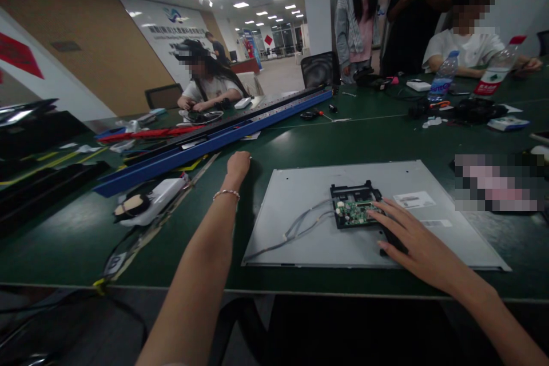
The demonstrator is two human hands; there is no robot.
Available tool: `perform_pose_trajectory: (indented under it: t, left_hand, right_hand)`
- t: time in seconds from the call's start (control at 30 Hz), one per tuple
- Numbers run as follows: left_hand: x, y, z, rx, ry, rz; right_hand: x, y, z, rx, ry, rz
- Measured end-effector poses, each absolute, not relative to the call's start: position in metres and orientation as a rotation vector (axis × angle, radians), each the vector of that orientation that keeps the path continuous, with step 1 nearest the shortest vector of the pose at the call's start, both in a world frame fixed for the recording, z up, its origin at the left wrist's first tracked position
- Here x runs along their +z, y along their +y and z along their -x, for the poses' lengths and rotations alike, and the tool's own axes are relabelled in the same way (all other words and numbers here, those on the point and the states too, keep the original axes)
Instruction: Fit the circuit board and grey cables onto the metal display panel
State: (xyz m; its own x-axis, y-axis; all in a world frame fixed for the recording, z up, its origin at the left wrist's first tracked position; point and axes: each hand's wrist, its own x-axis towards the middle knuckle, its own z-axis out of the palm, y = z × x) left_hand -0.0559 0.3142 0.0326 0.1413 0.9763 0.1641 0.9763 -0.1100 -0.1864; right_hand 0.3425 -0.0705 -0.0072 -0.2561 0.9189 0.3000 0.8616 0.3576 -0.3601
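Note:
A flat grey display panel [300,234] lies on the green table in front of me. On it sits a black bracket [349,187] carrying a green circuit board [354,213], with grey cables [306,226] running left from it across the panel. My right hand [405,229] is open, its fingers spread and the fingertips resting on the board's right side and the black part beside it. To the panel's left, my left hand [239,166] is closed on the table; its fingers are turned away, so what they hold, if anything, is hidden.
A long blue rail [223,138] crosses the table behind my left hand. A white device [156,203] with a cable lies left. A screwdriver [323,116] and two plastic bottles [444,77] stand or lie farther back. Several people are around the table's far side.

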Motion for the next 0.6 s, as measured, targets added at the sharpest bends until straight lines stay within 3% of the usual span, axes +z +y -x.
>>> perform_pose_trajectory:
  t: [0.6]
  left_hand:
    - [0.038, 0.319, 0.054, 0.021, -1.907, 2.147]
  right_hand:
    - [-0.01, -0.072, -0.341, 0.14, -2.183, 1.563]
